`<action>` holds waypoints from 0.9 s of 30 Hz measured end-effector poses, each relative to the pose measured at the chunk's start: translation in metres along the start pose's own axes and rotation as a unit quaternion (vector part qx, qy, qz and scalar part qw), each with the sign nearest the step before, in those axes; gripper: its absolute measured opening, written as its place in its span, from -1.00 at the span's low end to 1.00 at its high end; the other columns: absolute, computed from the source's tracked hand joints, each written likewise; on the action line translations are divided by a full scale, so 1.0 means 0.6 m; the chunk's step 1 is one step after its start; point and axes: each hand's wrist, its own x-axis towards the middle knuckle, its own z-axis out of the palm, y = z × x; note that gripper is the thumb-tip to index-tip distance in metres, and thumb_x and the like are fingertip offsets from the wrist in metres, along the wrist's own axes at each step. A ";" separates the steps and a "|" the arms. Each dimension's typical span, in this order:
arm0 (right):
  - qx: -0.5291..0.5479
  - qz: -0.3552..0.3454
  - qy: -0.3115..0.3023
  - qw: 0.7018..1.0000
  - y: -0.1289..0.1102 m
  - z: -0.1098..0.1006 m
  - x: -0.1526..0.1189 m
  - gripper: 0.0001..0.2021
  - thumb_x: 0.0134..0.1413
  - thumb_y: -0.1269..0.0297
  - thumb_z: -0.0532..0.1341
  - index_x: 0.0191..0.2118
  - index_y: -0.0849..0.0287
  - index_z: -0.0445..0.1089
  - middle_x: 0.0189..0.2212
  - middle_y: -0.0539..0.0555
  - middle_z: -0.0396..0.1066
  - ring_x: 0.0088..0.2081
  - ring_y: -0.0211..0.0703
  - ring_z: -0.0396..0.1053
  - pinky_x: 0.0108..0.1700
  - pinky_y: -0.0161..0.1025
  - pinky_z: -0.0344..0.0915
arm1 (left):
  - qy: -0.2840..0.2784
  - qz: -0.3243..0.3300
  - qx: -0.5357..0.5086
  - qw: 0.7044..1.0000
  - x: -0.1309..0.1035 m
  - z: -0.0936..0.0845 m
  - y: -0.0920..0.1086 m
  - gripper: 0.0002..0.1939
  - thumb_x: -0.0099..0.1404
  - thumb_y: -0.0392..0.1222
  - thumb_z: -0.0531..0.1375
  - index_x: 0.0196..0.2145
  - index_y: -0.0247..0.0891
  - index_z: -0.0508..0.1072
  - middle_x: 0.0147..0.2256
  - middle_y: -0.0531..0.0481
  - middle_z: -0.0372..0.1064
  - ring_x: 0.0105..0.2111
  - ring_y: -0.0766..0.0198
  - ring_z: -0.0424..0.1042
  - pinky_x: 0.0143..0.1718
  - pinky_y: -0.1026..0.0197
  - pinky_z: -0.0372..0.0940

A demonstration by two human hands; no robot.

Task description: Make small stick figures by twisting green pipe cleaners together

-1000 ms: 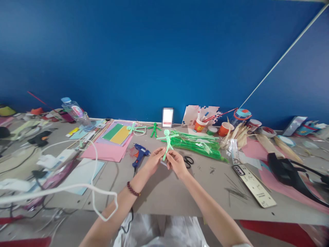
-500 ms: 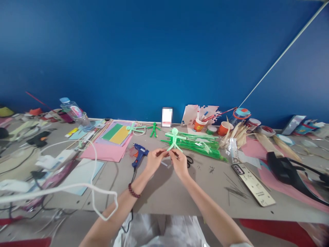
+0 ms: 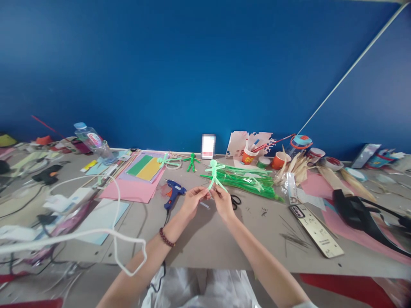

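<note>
A light green pipe-cleaner figure (image 3: 214, 173) with a round head, arms and spread legs stands upright between my hands. My left hand (image 3: 195, 200) pinches the end of one leg, and my right hand (image 3: 222, 201) grips the other leg with thumb and fingers. Both hands are closed, and the leg ends are partly hidden by the fingers. Behind the figure lies a bundle of green pipe cleaners (image 3: 248, 182). Farther back, a dark green pipe-cleaner figure (image 3: 192, 163) stands by the wall, and another light green figure (image 3: 168, 161) lies on the coloured sheets.
A blue glue gun (image 3: 175, 193) lies left of my hands, black scissors (image 3: 236, 201) just right. A phone (image 3: 316, 231) and thin wire pieces (image 3: 294, 239) are at right. A white cable (image 3: 118, 233) loops over the left side. Paper cups (image 3: 281, 160) stand at the back.
The light green figure has shifted slightly left and turned a little in my fingers. Both hands keep hold of its legs; the other things stay in place.
</note>
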 end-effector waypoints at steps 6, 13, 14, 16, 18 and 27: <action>0.063 0.031 -0.051 0.996 -0.010 0.001 -0.001 -0.80 -0.06 0.14 0.24 -0.34 0.12 0.51 -0.36 0.03 0.44 -0.30 -0.15 0.33 -0.20 -0.22 0.26 | -0.075 -0.113 -0.051 0.989 0.011 -0.018 0.011 -0.82 -0.07 -0.19 0.36 -0.54 -0.34 0.48 -0.61 0.07 0.33 -0.61 0.45 0.28 -0.51 0.35 0.20; 0.123 0.089 -0.044 0.988 0.005 -0.006 0.010 -0.75 -0.15 0.08 0.30 -0.41 0.17 0.51 -0.40 0.03 0.41 -0.45 -0.28 0.25 -0.36 -0.31 0.23 | -0.064 0.015 0.119 0.991 0.002 -0.009 0.019 -0.72 0.03 -0.03 0.31 -0.42 -0.33 0.50 -0.49 -0.04 0.43 -0.50 0.30 0.38 -0.39 0.23 0.30; 0.117 0.088 -0.035 0.989 0.005 -0.006 0.011 -0.74 -0.15 0.08 0.30 -0.41 0.18 0.51 -0.41 0.03 0.41 -0.46 -0.29 0.25 -0.36 -0.31 0.22 | -0.054 0.061 0.173 0.981 -0.001 -0.007 0.017 -0.72 0.04 -0.03 0.30 -0.38 -0.32 0.51 -0.46 -0.05 0.44 -0.47 0.27 0.40 -0.38 0.24 0.30; 0.105 0.087 -0.017 0.991 0.005 -0.006 0.010 -0.73 -0.17 0.07 0.30 -0.41 0.18 0.51 -0.41 0.03 0.41 -0.47 -0.30 0.23 -0.38 -0.32 0.20 | -0.028 0.160 0.300 0.940 -0.006 -0.005 0.013 -0.75 0.08 -0.06 0.27 -0.34 -0.28 0.50 -0.41 -0.05 0.46 -0.43 0.25 0.41 -0.38 0.25 0.29; 0.094 0.089 0.000 0.992 0.004 -0.004 0.007 -0.72 -0.19 0.07 0.30 -0.42 0.19 0.51 -0.44 0.02 0.40 -0.48 -0.31 0.20 -0.40 -0.32 0.18 | 0.007 0.251 0.417 0.873 -0.011 -0.007 0.007 -0.82 0.18 -0.10 0.19 -0.32 -0.25 0.48 -0.38 -0.06 0.46 -0.40 0.25 0.41 -0.35 0.25 0.28; 0.048 0.046 0.048 0.997 -0.006 0.002 -0.006 -0.74 -0.18 0.10 0.29 -0.45 0.22 0.47 -0.50 0.03 0.41 -0.40 -0.19 0.29 -0.28 -0.25 0.21 | -0.016 0.232 0.413 0.881 -0.013 -0.005 0.008 -0.79 0.25 -0.17 0.06 -0.41 -0.27 0.44 -0.52 0.00 0.34 -0.51 0.31 0.31 -0.46 0.28 0.20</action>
